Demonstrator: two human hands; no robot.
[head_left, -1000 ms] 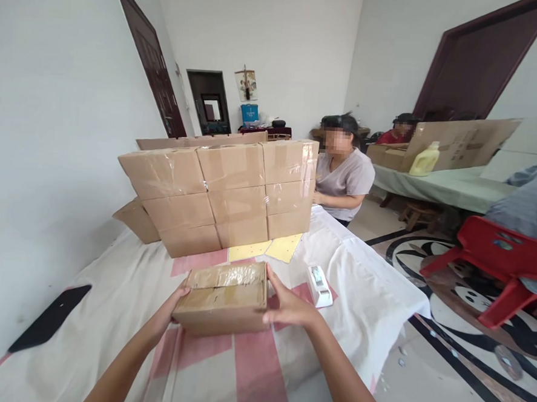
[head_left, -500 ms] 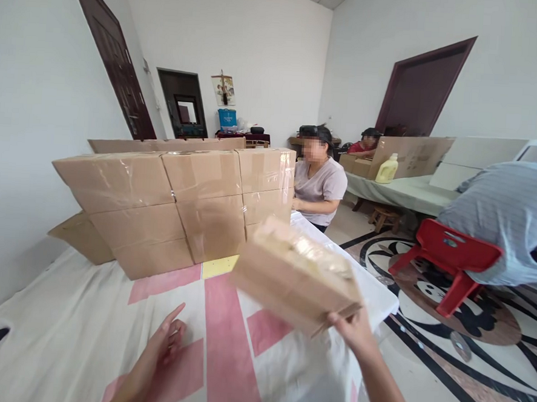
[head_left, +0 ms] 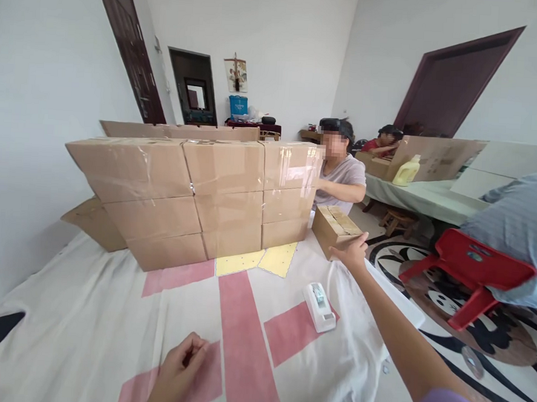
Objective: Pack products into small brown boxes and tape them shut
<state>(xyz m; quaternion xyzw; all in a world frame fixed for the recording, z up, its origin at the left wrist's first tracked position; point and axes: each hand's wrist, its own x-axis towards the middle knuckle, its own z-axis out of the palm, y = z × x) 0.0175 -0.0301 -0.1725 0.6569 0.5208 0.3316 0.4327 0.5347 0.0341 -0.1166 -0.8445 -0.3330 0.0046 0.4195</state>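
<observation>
At the table's right side, my right hand (head_left: 354, 253) grips the near end of a small cardboard box (head_left: 327, 238), its top seam taped. The box is by the right end of a wall of stacked cardboard boxes (head_left: 196, 199). My left hand (head_left: 186, 361) is low over the pink and white cloth (head_left: 242, 333), its fingers curled closed, with nothing visible in them. A white tape dispenser (head_left: 320, 307) lies on the cloth between my hands, nearer the right one. Yellow patterned sheets (head_left: 251, 262) lie at the foot of the stack.
A co-worker (head_left: 343, 175) sits behind the stack's right end. Another person (head_left: 384, 141) is farther back. At the right, a person in a striped top (head_left: 517, 222) is on a red chair (head_left: 478, 256). A yellow jug (head_left: 407, 171) stands on the other table.
My right hand has carried the small box away to the stack's right end, uncovering the tape dispenser and sheets. My left hand's pointing finger has curled in. The view has shifted slightly right.
</observation>
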